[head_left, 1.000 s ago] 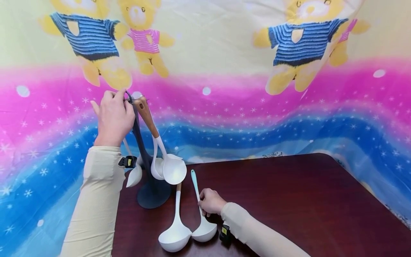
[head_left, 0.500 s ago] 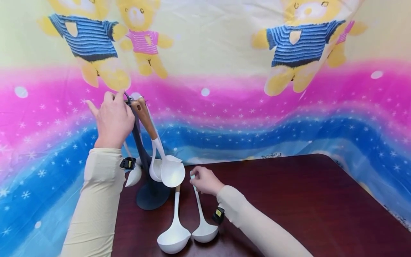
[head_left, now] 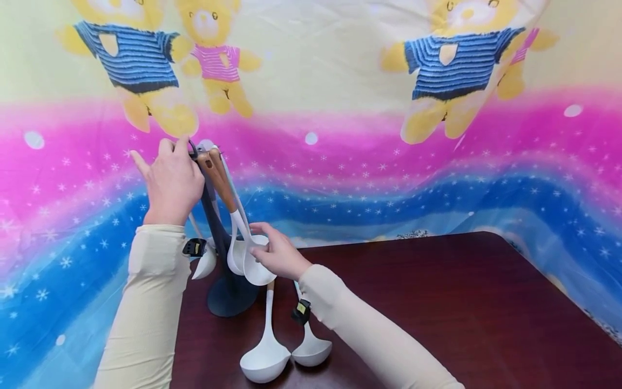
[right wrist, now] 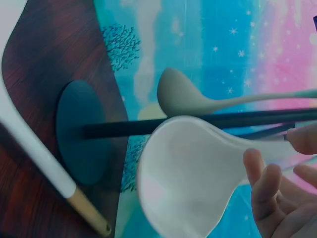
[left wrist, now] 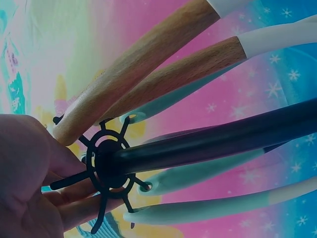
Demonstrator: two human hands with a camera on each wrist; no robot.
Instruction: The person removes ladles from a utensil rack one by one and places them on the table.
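My left hand [head_left: 172, 186] grips the top of a black utensil rack [head_left: 230, 300]; in the left wrist view its fingers lie behind the hooked ring [left wrist: 110, 163]. Several white ladles hang there, some with wooden handles [left wrist: 143, 64], others with mint-green ones [left wrist: 198, 176]. Close to the neck of a front hanging ladle [right wrist: 183, 173] is my right hand [head_left: 282, 254], thumb and fingers spread apart around it. Below, a wooden-handled ladle [head_left: 264, 364] and a mint-handled ladle [head_left: 311, 351] lie side by side on the table, the latter partly behind my right wrist.
The dark red-brown table [head_left: 437, 302] stretches to the right of the rack. Behind it hangs a curtain [head_left: 340, 162] printed with bears and snowflakes. Another hanging ladle [head_left: 205, 265] sits left of the pole, near the left wrist camera.
My right hand has slid up the lying mint-handled ladle, let go of it, and moved up and left to the hanging ladle. The left hand stays on the rack top.
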